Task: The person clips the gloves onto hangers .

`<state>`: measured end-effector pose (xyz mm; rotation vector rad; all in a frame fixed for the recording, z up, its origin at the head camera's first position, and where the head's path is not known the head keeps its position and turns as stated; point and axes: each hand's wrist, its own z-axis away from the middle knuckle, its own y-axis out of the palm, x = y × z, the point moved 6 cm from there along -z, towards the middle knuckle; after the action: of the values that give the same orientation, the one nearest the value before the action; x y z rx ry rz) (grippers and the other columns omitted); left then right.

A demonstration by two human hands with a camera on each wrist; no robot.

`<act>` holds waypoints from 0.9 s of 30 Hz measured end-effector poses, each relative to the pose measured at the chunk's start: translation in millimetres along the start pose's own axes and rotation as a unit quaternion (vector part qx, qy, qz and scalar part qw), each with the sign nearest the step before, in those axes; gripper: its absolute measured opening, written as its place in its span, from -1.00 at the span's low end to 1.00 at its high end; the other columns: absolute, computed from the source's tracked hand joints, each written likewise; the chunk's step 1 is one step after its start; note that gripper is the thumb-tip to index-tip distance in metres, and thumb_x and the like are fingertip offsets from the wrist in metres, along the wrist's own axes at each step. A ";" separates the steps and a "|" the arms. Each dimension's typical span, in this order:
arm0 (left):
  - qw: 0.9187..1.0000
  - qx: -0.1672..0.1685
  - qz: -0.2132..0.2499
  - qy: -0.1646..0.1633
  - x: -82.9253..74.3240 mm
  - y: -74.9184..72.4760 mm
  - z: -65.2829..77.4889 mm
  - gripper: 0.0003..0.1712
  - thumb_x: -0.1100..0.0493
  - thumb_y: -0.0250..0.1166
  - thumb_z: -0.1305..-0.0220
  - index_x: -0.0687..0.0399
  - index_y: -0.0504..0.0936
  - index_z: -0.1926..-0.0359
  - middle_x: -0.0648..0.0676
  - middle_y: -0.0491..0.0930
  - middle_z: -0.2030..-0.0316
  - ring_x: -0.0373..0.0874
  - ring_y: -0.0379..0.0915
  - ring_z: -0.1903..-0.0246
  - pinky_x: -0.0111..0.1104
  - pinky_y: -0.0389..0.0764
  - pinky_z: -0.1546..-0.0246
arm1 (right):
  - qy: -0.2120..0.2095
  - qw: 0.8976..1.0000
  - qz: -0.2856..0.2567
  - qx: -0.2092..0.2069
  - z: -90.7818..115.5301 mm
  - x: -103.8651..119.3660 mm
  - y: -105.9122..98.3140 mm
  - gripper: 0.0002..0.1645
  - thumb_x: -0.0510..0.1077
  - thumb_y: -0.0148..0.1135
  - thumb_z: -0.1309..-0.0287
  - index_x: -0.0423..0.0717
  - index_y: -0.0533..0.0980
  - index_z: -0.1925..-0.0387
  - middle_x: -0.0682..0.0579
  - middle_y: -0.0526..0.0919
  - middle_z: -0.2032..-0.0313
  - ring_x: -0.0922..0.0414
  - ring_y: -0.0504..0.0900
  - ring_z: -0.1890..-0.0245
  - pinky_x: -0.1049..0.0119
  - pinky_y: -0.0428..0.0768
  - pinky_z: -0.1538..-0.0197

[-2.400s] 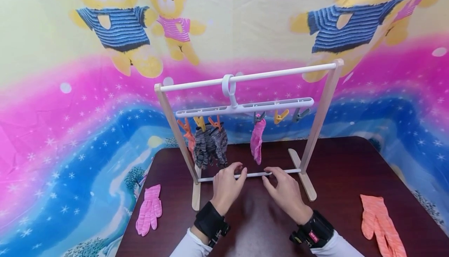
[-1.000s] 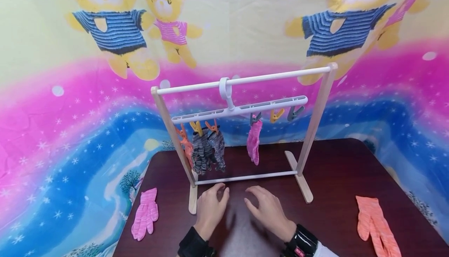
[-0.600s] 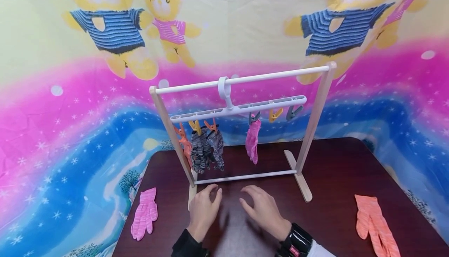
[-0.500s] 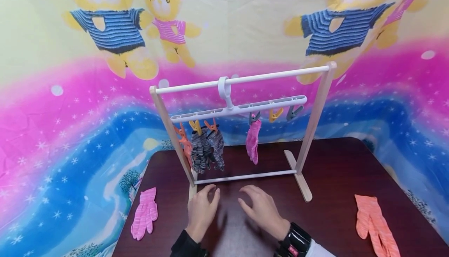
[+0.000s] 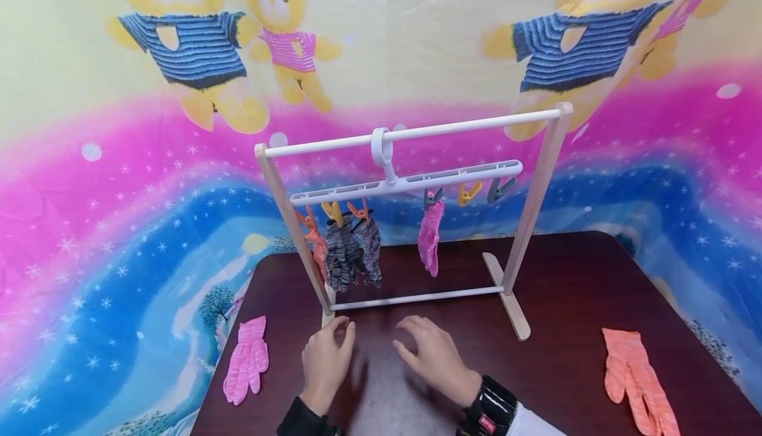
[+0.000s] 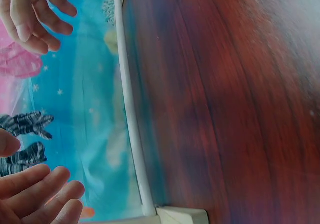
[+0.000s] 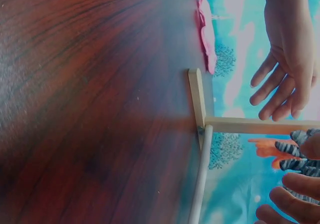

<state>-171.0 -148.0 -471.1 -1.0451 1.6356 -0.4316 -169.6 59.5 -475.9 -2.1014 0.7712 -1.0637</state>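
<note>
Drying rack (image 5: 417, 299). Head view: the rack stands toward the far edge of the counter (image 5: 571, 290), bearing a hanger (image 5: 458, 176) with clipped grey gloves (image 5: 342, 254). Before it, the left hand (image 5: 325, 364) and right hand (image 5: 437, 360) are held apart, fingers loosely bent. A pink glove (image 5: 245, 360) lies by the left edge, an orange glove (image 5: 637, 383) near the right. Left-wrist view: both hands' fingers are spread near the lower bar (image 6: 131, 114). Right-wrist view: the left hand's fingers hang parted.
</note>
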 end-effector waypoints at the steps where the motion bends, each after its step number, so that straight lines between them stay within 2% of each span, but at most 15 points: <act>1: 1.000 0.001 0.000 -0.002 1.8 -0.9 0.0 -0.79 0.00 0.38 -0.27 -0.07 0.79 0.14 -0.08 0.81 0.35 -0.08 0.76 0.34 -0.09 0.59 0.37 | -0.002 1.000 -0.001 0.002 0.1 1.0 1.1 -0.70 -0.01 0.47 -0.05 0.04 0.67 0.15 0.17 0.72 0.16 0.21 0.69 0.12 0.25 0.66 0.13; 8: 1.000 -0.013 -0.019 -0.009 18.5 -9.0 -0.5 -0.79 0.03 0.39 -0.25 -0.03 0.79 0.15 0.03 0.81 0.35 0.04 0.76 0.34 -0.05 0.57 0.42 | -0.020 1.000 -0.001 0.013 0.3 10.2 8.9 -0.69 0.01 0.45 -0.07 0.05 0.66 0.13 0.15 0.72 0.13 0.20 0.69 0.10 0.25 0.66 0.11; 12: 0.999 -0.008 -0.022 -0.025 29.2 -13.6 -1.2 -0.76 0.03 0.36 -0.28 -0.01 0.78 0.10 0.11 0.81 0.32 0.07 0.76 0.33 -0.02 0.57 0.42 | -0.022 1.000 -0.004 0.017 -0.5 14.0 11.9 -0.68 0.00 0.45 -0.07 0.03 0.66 0.12 0.13 0.72 0.11 0.18 0.69 0.10 0.23 0.66 0.11; 17: 0.998 -0.004 -0.034 -0.047 41.9 -20.2 -2.3 -0.71 0.00 0.35 -0.30 0.02 0.77 0.05 0.08 0.80 0.31 0.13 0.73 0.33 -0.09 0.52 0.48 | -0.023 0.999 -0.004 0.033 -1.8 18.2 17.7 -0.68 0.01 0.43 -0.10 0.01 0.66 0.10 0.12 0.72 0.10 0.16 0.69 0.07 0.20 0.67 0.06; 22: 0.998 -0.011 -0.048 -0.049 55.1 -29.6 -4.6 -0.68 0.01 0.35 -0.30 0.06 0.75 0.03 0.19 0.79 0.22 0.21 0.71 0.32 -0.12 0.50 0.51 | -0.032 0.999 -0.004 0.043 -2.8 24.9 23.6 -0.68 0.02 0.40 -0.12 0.01 0.66 0.10 0.14 0.72 0.10 0.15 0.69 0.05 0.19 0.66 -0.03; 27: 0.996 -0.011 -0.055 -0.063 67.6 -41.8 -5.3 -0.63 0.03 0.33 -0.31 0.14 0.72 -0.03 0.29 0.75 0.10 0.28 0.69 0.21 -0.02 0.57 0.42 | -0.040 0.998 -0.013 0.050 -4.1 33.3 27.1 -0.68 0.02 0.40 -0.13 -0.01 0.65 0.09 0.15 0.71 0.11 0.16 0.68 0.07 0.23 0.66 0.04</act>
<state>-159.9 -226.5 -478.7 -1.1603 1.4788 -0.4131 -162.1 17.2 -479.4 -2.0612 0.6414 -1.0047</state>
